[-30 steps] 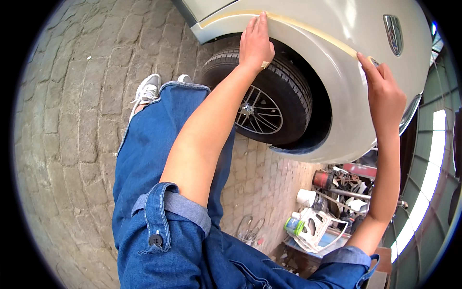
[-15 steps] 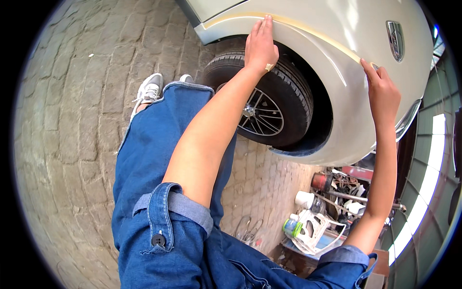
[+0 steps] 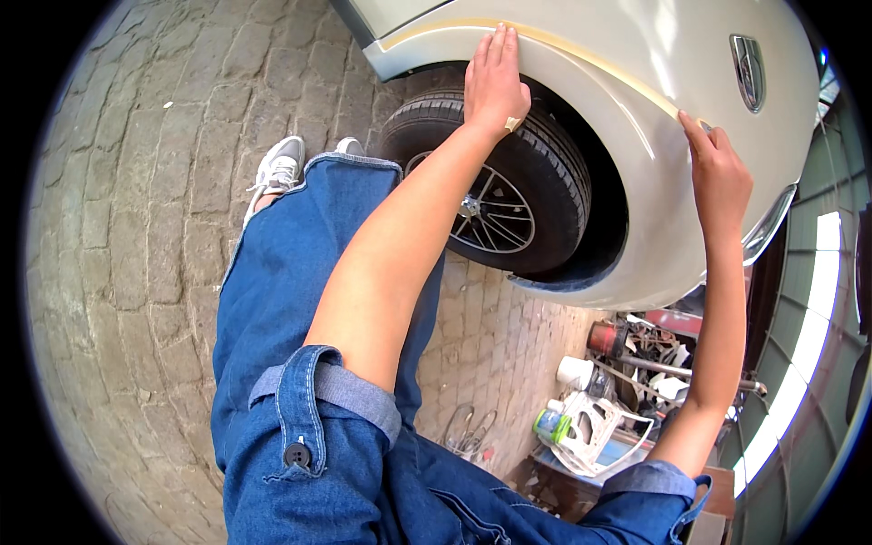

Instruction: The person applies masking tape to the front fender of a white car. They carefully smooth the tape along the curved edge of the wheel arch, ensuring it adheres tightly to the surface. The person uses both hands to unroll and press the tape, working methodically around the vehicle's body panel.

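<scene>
A thin strip of yellowish masking tape [image 3: 595, 64] follows the curved wheel arch of a pale silver car fender [image 3: 627, 118]. My left hand [image 3: 496, 82] lies on the panel with its fingers stretched out, the fingertips on the strip near the top of the arch. A small piece of tape [image 3: 512, 123] sticks to that wrist. Farther right along the strip, my right hand [image 3: 720, 173] is closed, its index fingertip on the tape's end. What looks like the tape roll [image 3: 706, 125] peeks out behind its fingers, mostly hidden.
The tyre and spoked wheel [image 3: 495, 213] sit under the arch. A chrome badge [image 3: 748, 73] is on the fender at right. At lower right, a bench [image 3: 545, 459] bears a white plastic frame [image 3: 595, 431], tubs and scrap parts. Stone paving [image 3: 136, 227] spreads at left.
Both hands keep almost the same places on the strip. The view has shifted very slightly; nothing has been taken hold of or let go.
</scene>
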### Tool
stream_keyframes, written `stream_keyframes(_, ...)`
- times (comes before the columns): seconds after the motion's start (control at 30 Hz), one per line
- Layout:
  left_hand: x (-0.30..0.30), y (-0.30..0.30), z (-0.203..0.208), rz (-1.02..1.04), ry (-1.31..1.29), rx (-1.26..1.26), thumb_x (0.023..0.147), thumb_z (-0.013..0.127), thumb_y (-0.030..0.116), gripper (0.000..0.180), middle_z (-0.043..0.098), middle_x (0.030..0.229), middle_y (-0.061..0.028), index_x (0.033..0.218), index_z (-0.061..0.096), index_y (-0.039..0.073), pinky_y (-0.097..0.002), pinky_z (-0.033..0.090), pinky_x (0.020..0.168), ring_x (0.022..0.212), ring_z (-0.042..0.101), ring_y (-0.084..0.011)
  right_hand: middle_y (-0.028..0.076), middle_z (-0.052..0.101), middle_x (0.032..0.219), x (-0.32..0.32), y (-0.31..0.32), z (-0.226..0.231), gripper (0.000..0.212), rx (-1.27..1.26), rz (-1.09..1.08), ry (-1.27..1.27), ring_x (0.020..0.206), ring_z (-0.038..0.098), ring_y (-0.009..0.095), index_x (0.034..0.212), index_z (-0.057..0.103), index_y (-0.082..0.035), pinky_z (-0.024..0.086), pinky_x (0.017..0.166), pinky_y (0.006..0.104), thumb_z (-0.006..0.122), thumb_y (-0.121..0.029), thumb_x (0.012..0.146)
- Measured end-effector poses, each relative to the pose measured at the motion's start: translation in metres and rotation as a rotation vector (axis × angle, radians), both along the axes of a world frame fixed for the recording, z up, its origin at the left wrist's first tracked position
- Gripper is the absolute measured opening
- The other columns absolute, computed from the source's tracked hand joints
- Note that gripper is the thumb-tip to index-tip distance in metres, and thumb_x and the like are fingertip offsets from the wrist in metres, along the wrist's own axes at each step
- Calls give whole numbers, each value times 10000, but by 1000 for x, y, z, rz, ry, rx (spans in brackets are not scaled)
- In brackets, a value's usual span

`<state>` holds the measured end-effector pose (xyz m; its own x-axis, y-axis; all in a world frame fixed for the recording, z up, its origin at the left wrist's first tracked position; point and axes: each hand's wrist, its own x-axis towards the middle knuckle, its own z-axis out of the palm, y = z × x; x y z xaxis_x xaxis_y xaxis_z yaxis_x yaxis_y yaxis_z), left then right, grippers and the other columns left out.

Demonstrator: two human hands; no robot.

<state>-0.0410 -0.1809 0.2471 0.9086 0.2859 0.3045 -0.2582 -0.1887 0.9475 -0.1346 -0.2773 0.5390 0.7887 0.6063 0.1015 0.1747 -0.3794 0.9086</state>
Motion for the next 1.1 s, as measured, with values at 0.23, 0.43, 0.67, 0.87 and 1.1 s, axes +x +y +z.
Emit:
stream_keyframes(0.23,0,-1,6,-11,8,-67,813,600,88,795,262,1609,-123,1535,271,29,-418,247,1203,1479,242,-297,-3,502,715,0,-2,-1,302,14,11,9,588,568,162,1145,724,-282,450,505,319,683,-145,879)
stream_keyframes(0.43,3,-4,3,38,-16,-86,803,612,91,790,295,1583,-130,1519,287,17,-421,256,1197,1459,266,-313,3,490,703,-4,-5,-3,301,19,-7,15,576,557,167,1150,721,-290,442,492,329,680,-152,885)
stream_keyframes(0.67,7,-4,5,42,-19,-91,793,614,84,798,320,1548,-143,1518,288,5,-418,275,1185,1427,278,-333,-1,505,700,-4,-3,-5,272,27,-25,-9,563,552,178,1141,722,-301,436,484,330,679,-181,900)
stream_keyframes(0.87,2,-1,5,18,-20,-80,776,645,83,829,285,1567,-149,1534,309,87,-437,284,1180,1443,259,-343,-4,518,701,-1,-5,-5,249,38,-26,-6,559,554,182,1132,723,-303,435,481,328,674,-201,911)
stream_keyframes(1.1,-8,4,-1,21,-104,40,770,675,112,843,236,1588,-180,1534,343,237,-453,297,1173,1454,257,-365,-3,520,700,-3,-2,-6,241,52,-54,-9,565,558,189,1127,722,-299,440,491,331,673,-205,912)
